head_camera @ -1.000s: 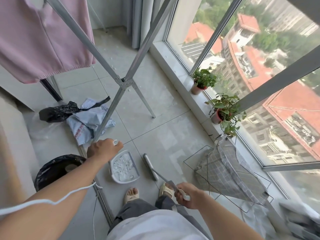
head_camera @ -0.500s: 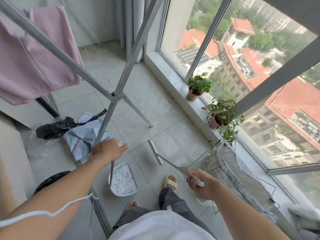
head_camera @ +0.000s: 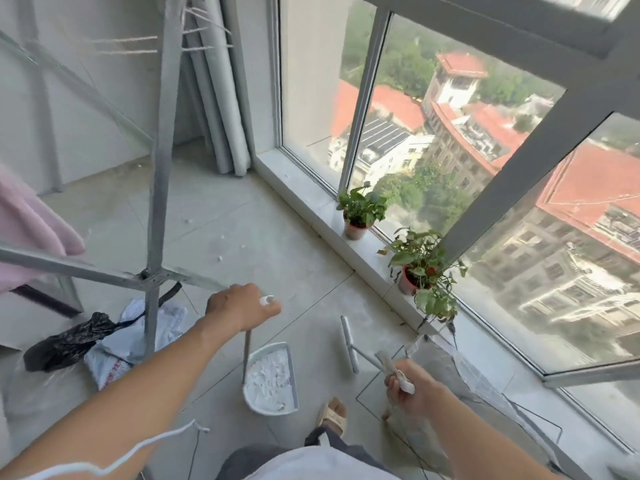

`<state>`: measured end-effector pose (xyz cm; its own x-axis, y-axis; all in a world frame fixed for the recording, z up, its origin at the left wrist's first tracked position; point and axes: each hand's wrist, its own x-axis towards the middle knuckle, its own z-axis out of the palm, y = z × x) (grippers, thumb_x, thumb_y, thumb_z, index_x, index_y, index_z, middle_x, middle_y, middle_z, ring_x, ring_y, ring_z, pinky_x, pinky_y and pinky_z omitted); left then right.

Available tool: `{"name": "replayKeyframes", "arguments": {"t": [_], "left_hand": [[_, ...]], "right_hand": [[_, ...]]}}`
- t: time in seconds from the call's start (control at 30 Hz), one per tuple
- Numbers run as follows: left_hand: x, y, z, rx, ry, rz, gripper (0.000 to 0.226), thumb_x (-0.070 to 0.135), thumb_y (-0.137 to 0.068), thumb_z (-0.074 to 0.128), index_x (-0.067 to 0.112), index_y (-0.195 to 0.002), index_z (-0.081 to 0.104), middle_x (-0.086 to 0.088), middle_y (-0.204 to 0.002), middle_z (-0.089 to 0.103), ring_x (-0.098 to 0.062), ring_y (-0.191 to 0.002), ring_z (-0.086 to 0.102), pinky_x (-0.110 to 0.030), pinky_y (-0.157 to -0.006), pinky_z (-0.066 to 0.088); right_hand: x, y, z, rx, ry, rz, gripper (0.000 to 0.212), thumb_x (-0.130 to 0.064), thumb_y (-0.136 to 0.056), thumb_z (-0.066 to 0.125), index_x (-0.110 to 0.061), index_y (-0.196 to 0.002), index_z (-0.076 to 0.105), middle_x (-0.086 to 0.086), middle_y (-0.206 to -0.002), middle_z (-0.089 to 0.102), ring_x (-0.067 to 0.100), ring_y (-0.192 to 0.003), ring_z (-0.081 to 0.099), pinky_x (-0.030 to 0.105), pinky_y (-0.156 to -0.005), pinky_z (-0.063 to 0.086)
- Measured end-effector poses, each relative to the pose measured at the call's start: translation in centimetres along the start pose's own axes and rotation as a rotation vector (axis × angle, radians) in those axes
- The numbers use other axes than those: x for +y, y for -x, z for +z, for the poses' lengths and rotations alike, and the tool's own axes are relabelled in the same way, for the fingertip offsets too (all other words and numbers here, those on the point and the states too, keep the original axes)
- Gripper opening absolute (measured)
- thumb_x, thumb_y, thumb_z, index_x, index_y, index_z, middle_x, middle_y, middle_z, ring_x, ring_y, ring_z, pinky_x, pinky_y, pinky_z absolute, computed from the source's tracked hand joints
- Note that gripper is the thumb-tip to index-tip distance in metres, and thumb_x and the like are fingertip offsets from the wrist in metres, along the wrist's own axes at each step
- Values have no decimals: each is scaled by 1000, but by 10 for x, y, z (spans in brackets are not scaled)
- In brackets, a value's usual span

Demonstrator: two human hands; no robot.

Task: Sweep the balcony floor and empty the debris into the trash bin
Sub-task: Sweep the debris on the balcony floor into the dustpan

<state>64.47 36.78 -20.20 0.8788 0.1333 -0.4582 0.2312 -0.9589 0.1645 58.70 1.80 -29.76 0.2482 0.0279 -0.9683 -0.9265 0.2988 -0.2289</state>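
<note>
My left hand (head_camera: 242,306) grips the top of the upright handle of a white dustpan (head_camera: 270,381), which holds a pile of white scraps and hangs just above the grey tiled floor. A little to the right, my right hand (head_camera: 407,384) grips the end of a grey broom handle; the broom head (head_camera: 348,342) points away from me, low over the tiles. Small white bits of debris (head_camera: 220,258) lie scattered on the floor further ahead. The trash bin is out of view.
A metal drying rack (head_camera: 156,216) with a pink cloth (head_camera: 27,230) stands at left. A black bag (head_camera: 69,341) and a crumpled plastic bag (head_camera: 114,355) lie under it. Two potted plants (head_camera: 360,211) (head_camera: 420,268) sit on the window sill. A wire basket (head_camera: 464,382) stands at right.
The view has lifted and turned towards the far corner; the black-lined bin has left the frame. Both hands have carried the dustpan and the broom forward, and the broom head has risen off the floor.
</note>
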Motion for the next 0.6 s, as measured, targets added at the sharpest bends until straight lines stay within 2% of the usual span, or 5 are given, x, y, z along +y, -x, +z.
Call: {"name": "replayKeyframes", "arguments": {"t": [0.07, 0.17, 0.33, 0.43, 0.6], "left_hand": [[24, -17, -9, 8, -2, -12, 47, 66, -75, 41, 23, -82, 61, -6, -90, 64, -30, -86, 60, -32, -75, 48], [51, -37, -24, 51, -11, -37, 51, 65, -75, 39, 22, -84, 64, -4, -84, 63, -28, -80, 60, -31, -72, 47], [91, -66, -49, 119, -12, -36, 43, 54, -77, 44, 15, -66, 59, -2, -71, 64, -23, -66, 59, -27, -60, 40], [107, -83, -60, 143, -16, -10, 42, 54, -75, 44, 15, -64, 55, -2, -71, 63, -24, -66, 58, -28, -59, 39], [123, -117, -72, 146, -32, 42, 43, 56, -73, 42, 16, -60, 51, -1, -67, 62, -22, -63, 57, -28, -59, 39]], "right_hand": [[-26, -4, -16, -10, -54, 4, 17, -6, -91, 43, -8, -75, 48, 7, -49, 45, 13, -27, 45, 17, -27, 40], [-49, -9, -34, -23, -161, 1, 22, -11, -96, 43, -9, -74, 46, 6, -48, 41, 12, -26, 44, 17, -26, 40], [-71, -22, -46, -37, -226, 2, 16, -6, -92, 45, -10, -77, 46, 7, -45, 42, 11, -26, 44, 18, -26, 41], [-81, -27, -43, -48, -276, 20, 12, -6, -92, 44, -10, -81, 47, 6, -46, 42, 9, -28, 43, 18, -28, 42], [-97, -36, -36, -55, -370, 17, 18, -21, -92, 62, -7, -88, 50, 8, -57, 44, 10, -29, 44, 18, -27, 42]]}}
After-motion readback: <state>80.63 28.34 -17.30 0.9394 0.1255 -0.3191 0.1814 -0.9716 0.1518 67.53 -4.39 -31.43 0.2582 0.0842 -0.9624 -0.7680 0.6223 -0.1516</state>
